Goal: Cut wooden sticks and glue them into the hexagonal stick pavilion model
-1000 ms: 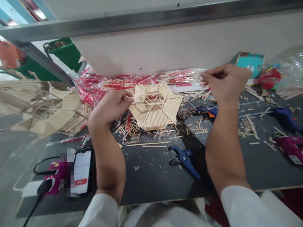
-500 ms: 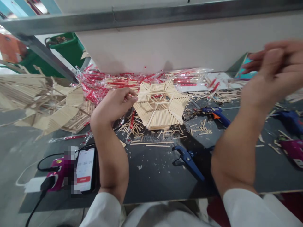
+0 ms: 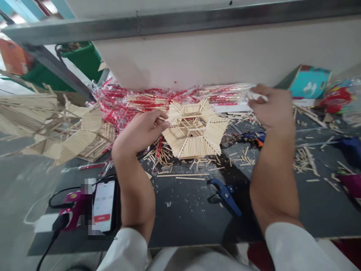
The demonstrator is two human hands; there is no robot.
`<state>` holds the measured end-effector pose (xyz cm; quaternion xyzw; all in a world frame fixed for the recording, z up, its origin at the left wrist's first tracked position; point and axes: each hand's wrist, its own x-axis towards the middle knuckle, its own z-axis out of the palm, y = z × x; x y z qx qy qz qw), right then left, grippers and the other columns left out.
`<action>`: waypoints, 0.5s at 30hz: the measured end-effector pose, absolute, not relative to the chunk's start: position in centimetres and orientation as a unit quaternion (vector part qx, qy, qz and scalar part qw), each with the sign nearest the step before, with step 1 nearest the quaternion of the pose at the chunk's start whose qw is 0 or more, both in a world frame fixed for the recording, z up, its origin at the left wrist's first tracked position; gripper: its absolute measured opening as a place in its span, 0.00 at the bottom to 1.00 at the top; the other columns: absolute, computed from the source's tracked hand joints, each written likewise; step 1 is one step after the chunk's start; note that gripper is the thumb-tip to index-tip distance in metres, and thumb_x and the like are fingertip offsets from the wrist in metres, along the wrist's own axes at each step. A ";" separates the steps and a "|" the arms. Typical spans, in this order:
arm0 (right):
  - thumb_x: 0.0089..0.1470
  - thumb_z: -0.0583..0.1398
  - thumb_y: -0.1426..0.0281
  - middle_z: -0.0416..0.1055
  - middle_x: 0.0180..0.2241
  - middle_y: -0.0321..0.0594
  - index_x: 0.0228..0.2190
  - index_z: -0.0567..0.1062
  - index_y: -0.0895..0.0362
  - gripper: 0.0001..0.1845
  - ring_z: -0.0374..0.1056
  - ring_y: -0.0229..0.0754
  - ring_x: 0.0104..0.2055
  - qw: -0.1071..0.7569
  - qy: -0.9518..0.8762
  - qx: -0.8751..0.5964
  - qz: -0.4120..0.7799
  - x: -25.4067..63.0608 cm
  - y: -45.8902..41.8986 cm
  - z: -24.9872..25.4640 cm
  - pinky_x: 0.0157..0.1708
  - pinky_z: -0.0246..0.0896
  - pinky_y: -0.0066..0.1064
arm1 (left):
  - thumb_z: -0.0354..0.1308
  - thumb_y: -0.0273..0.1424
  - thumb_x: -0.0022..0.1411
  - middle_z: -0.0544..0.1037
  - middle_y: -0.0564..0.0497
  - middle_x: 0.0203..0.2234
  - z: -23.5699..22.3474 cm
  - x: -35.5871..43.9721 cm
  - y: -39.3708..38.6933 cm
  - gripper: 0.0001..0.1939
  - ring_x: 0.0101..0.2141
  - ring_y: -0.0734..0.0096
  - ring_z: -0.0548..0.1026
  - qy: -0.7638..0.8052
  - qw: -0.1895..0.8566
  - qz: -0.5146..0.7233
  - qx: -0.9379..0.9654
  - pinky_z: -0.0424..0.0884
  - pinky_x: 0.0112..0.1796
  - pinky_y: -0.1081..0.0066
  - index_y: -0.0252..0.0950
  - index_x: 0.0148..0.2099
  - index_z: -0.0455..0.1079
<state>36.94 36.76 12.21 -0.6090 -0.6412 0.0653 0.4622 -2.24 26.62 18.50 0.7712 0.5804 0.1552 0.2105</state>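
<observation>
A six-sided, star-like frame of thin wooden sticks (image 3: 194, 147) stands on the dark table, its centre an open hexagon. My left hand (image 3: 146, 130) is closed at its left edge, thumb and fingers pinching a point of it. My right hand (image 3: 272, 107) is raised at the right, slightly blurred, with fingers loosely bent and apart. Nothing shows in it. Just beyond its fingertips lies a clear packet of sticks (image 3: 225, 92). Below that hand, a blue glue gun (image 3: 252, 136) is partly hidden by my forearm. A blue hand cutter (image 3: 227, 196) lies nearer me.
Short stick pieces (image 3: 163, 156) are scattered around the frame. Red and clear wrappers (image 3: 113, 101) pile up behind. Another stick structure (image 3: 76, 139) stands at left. A phone (image 3: 104, 203) and a purple power strip (image 3: 73, 210) with cables lie front left. A turquoise box (image 3: 311, 82) leans back right.
My right hand has swung left and down from the upper right, toward the stick packet. My left hand stays at the frame's left edge. The view has shifted slightly.
</observation>
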 end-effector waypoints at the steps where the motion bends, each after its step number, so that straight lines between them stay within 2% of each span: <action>1: 0.56 0.65 0.80 0.79 0.56 0.49 0.48 0.84 0.61 0.18 0.77 0.49 0.56 0.443 -0.647 -0.617 0.063 36.0 36.9 12.0 0.56 0.74 0.44 | 0.54 0.43 0.73 0.85 0.44 0.43 18.6 -2.3 26.5 0.20 0.45 0.59 0.80 0.582 0.211 0.154 0.770 0.70 0.45 0.63 0.36 0.56 0.76; 4: 0.53 0.71 0.72 0.85 0.41 0.49 0.40 0.87 0.61 0.11 0.79 0.43 0.38 0.443 -0.629 -0.638 0.042 35.0 36.3 12.2 0.43 0.76 0.37 | 0.54 0.42 0.73 0.85 0.44 0.44 18.6 -2.2 26.5 0.20 0.45 0.59 0.80 0.576 0.213 0.153 0.774 0.70 0.45 0.62 0.36 0.57 0.76; 6: 0.56 0.71 0.68 0.82 0.29 0.47 0.37 0.86 0.63 0.10 0.75 0.39 0.27 0.480 -0.604 -0.635 0.050 35.0 35.8 12.7 0.31 0.71 0.32 | 0.54 0.43 0.73 0.85 0.45 0.43 18.5 -2.0 26.6 0.20 0.43 0.60 0.80 0.574 0.206 0.150 0.778 0.70 0.44 0.62 0.36 0.57 0.76; 7: 0.59 0.69 0.69 0.81 0.26 0.47 0.37 0.86 0.64 0.09 0.73 0.37 0.25 0.494 -0.602 -0.624 0.061 35.1 35.5 12.9 0.27 0.69 0.29 | 0.54 0.43 0.73 0.84 0.45 0.42 18.4 -1.9 26.7 0.21 0.42 0.60 0.80 0.573 0.201 0.148 0.781 0.70 0.44 0.62 0.36 0.57 0.76; 11: 0.66 0.58 0.76 0.83 0.31 0.48 0.43 0.85 0.65 0.14 0.77 0.35 0.26 0.514 -0.633 -0.569 0.109 35.1 34.9 13.4 0.29 0.72 0.27 | 0.54 0.42 0.73 0.84 0.45 0.40 18.3 -1.5 26.8 0.21 0.40 0.61 0.79 0.565 0.188 0.154 0.788 0.70 0.42 0.63 0.35 0.59 0.76; 13: 0.67 0.58 0.76 0.84 0.35 0.49 0.46 0.85 0.64 0.15 0.79 0.37 0.28 0.524 -0.639 -0.549 0.125 34.7 34.4 13.7 0.31 0.74 0.29 | 0.55 0.42 0.73 0.84 0.45 0.42 18.3 -1.4 26.7 0.21 0.42 0.61 0.80 0.563 0.188 0.167 0.787 0.71 0.43 0.63 0.35 0.60 0.75; 15: 0.65 0.62 0.74 0.85 0.37 0.50 0.45 0.86 0.63 0.13 0.80 0.39 0.30 0.528 -0.649 -0.536 0.110 34.1 33.9 14.1 0.32 0.75 0.31 | 0.55 0.41 0.72 0.84 0.45 0.43 18.3 -1.4 26.7 0.22 0.43 0.61 0.80 0.562 0.187 0.179 0.785 0.72 0.44 0.63 0.35 0.61 0.75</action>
